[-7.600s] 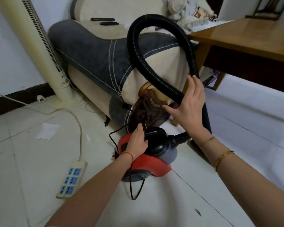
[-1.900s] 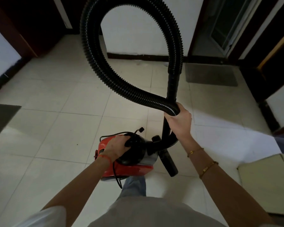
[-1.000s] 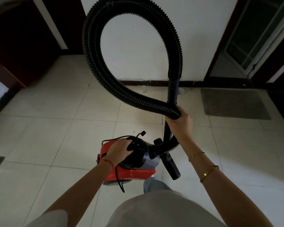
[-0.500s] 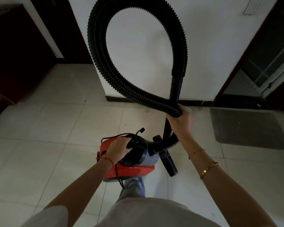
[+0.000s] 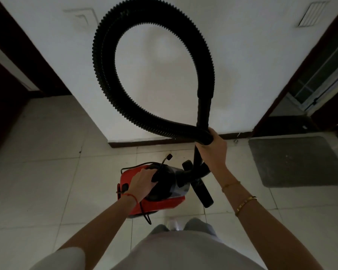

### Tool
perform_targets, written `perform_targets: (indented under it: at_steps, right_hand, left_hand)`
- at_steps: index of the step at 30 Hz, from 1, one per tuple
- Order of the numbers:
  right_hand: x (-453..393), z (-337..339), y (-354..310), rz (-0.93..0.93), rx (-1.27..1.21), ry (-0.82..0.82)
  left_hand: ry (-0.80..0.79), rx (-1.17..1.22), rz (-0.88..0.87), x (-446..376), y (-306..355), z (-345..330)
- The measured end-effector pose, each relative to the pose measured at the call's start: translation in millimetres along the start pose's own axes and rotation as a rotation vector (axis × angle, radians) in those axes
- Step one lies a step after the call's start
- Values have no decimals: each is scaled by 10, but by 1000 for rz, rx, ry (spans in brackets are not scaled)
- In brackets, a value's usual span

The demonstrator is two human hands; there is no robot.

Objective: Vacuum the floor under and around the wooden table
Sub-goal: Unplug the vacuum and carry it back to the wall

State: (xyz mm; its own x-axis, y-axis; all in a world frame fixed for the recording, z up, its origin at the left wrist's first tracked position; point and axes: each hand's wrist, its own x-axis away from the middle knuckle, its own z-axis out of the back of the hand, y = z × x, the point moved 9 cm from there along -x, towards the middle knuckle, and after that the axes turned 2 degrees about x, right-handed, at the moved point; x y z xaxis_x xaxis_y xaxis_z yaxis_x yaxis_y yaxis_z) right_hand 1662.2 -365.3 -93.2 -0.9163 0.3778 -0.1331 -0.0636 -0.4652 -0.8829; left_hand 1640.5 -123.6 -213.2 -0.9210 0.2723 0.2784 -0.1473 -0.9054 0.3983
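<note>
Left hand (image 5: 142,182): fingers curled tight around the black top handle of the vacuum cleaner (image 5: 156,190), holding it up off the floor; a red string circles the wrist.
Vacuum cleaner: red body with black dome, hanging in front of the person's legs above the pale tiled floor (image 5: 47,172); a black cord (image 5: 144,215) dangles from its near side.
Right hand (image 5: 215,151): closed around the black hose (image 5: 105,75) where its two runs cross; two gold bracelets on the forearm.
Hose: ribbed, rises in one big loop above the right hand; its rigid nozzle tube (image 5: 202,193) points down beside the cleaner.
Farther off: white wall (image 5: 164,65) with dark skirting; a grey mat (image 5: 297,160) lies on the floor's right side.
</note>
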Motion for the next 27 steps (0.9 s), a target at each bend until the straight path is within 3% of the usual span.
perform_targets:
  at_steps: [13, 27]
  right_hand:
    - [-1796, -1081, 562, -79, 90, -28]
    - [-2818, -2481, 2374, -77, 145, -1]
  left_hand:
    - [-62, 14, 39, -2072, -448, 65]
    - [-134, 0, 30, -3943, -1360, -1374]
